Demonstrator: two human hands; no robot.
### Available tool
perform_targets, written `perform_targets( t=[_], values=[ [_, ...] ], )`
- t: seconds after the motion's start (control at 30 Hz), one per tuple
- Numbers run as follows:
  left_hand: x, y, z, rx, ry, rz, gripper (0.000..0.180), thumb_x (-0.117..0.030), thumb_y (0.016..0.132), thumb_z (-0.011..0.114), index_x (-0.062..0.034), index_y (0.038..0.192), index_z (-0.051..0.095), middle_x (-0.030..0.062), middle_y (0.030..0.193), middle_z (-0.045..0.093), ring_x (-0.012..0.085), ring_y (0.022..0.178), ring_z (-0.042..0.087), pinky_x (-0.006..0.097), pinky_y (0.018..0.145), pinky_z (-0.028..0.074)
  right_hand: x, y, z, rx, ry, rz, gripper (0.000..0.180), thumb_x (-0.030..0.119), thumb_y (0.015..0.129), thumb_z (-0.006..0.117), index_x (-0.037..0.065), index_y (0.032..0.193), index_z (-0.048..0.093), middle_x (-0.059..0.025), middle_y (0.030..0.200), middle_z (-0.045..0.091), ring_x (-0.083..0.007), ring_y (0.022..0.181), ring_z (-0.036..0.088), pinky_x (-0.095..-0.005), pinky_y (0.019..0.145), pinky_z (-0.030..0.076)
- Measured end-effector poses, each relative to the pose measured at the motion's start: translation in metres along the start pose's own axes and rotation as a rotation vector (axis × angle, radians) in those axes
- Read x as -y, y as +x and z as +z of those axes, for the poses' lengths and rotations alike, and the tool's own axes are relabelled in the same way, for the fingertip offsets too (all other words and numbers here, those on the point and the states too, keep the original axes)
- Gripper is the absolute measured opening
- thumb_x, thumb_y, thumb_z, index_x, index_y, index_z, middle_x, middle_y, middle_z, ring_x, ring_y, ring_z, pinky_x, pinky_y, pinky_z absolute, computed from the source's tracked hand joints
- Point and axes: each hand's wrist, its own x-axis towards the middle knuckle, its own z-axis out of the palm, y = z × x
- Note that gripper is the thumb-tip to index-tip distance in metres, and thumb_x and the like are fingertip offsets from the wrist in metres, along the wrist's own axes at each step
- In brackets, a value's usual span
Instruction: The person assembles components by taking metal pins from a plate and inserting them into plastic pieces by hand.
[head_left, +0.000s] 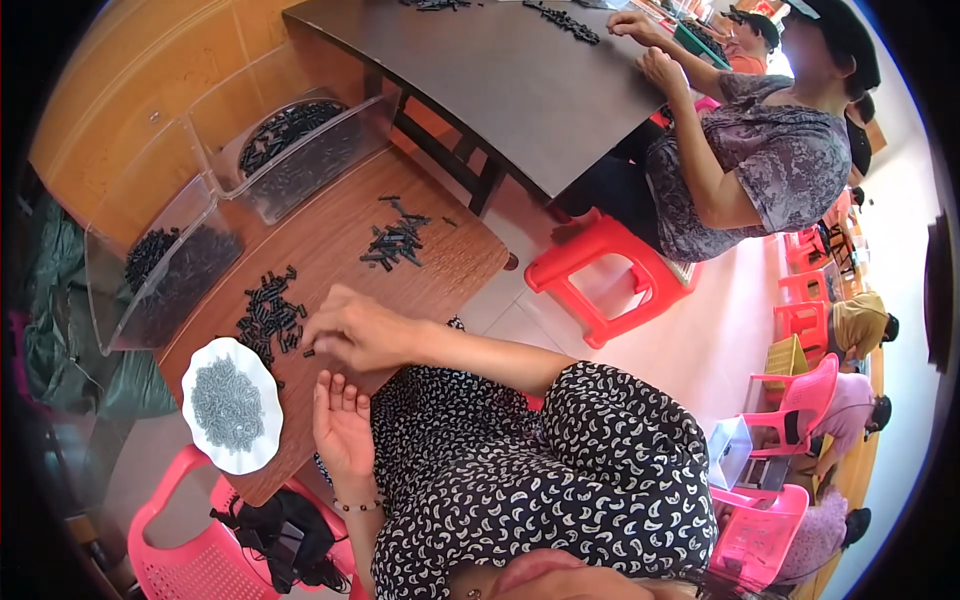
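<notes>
My left hand [343, 425], with a beaded bracelet at its wrist, is turned palm up at the near edge of a small brown wooden table [330, 240]. Its fingers are apart and slightly curled, and I see nothing in it. Just above it my right hand [355, 328] bends its fingers down, closed at the tips on a small black piece [308, 353]. Beside those fingertips lies a loose pile of small black cylindrical pieces [270, 315]. A white scalloped dish [270, 420] full of tiny grey metal parts, perhaps springs, stands nearer the left table edge.
A second heap of black pieces [395, 240] lies farther right. Clear plastic bins [165, 315] of black parts line the back. A person [750, 160] works at a dark table [480, 80], near a red stool [610, 280]. A pink chair [180, 540] holds a black bag [290, 540].
</notes>
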Motion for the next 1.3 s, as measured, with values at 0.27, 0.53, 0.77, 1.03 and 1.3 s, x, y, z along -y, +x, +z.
perform_targets(
  t=[0.27,0.53,0.77,1.03,1.3],
  values=[
    [0.001,-0.01,0.022,-0.033,0.012,0.034,0.039,-0.029,0.099,0.05,-0.0037,0.128,0.049,0.0075,0.124,0.056,0.0184,0.113,0.054,0.036,0.099,0.045,0.03,-0.01,0.008,0.006,0.227,-0.191,0.014,0.009,0.077,0.07,0.006,0.089,0.064,-0.0038,0.084,0.063,-0.0242,0.088,0.052,-0.0356,0.082,0.043],
    [-0.002,-0.017,0.024,-0.007,-0.074,0.007,0.035,-0.026,0.097,0.054,-0.004,0.125,0.05,0.0073,0.119,0.058,0.0188,0.11,0.056,0.036,0.096,0.047,0.03,-0.015,0.012,-0.001,0.189,-0.228,0.016,0.009,0.075,0.071,0.007,0.089,0.063,-0.0036,0.089,0.061,-0.026,0.093,0.05,-0.0364,0.083,0.043],
    [-0.008,-0.017,0.014,-0.009,0.042,0.051,0.029,-0.022,0.098,0.054,-0.0056,0.122,0.052,0.0054,0.111,0.062,0.0147,0.094,0.06,0.029,0.079,0.051,0.034,-0.015,0.011,0.008,0.098,-0.262,0.015,0.009,0.076,0.071,0.008,0.088,0.063,-0.0039,0.088,0.06,-0.027,0.093,0.05,-0.0373,0.083,0.043],
    [-0.013,-0.031,0.029,-0.019,0.325,0.116,0.027,-0.027,0.095,0.061,-0.0051,0.11,0.057,0.0008,0.094,0.06,0.0104,0.083,0.055,0.023,0.071,0.045,0.041,-0.01,0.005,0.074,0.24,-0.311,0.008,0.009,0.078,0.068,0.005,0.085,0.068,-0.0028,0.085,0.065,-0.0229,0.085,0.056,-0.0357,0.085,0.04],
    [-0.01,-0.041,0.021,-0.093,0.241,0.096,0.022,-0.023,0.094,0.061,-0.0069,0.109,0.059,0.0013,0.093,0.062,0.0108,0.079,0.056,0.023,0.068,0.045,0.038,0.006,0.016,0.235,0.242,-0.229,0.008,0.013,0.079,0.066,0.006,0.083,0.069,-0.0053,0.08,0.067,-0.0239,0.081,0.058,-0.0357,0.079,0.041]
  ],
)
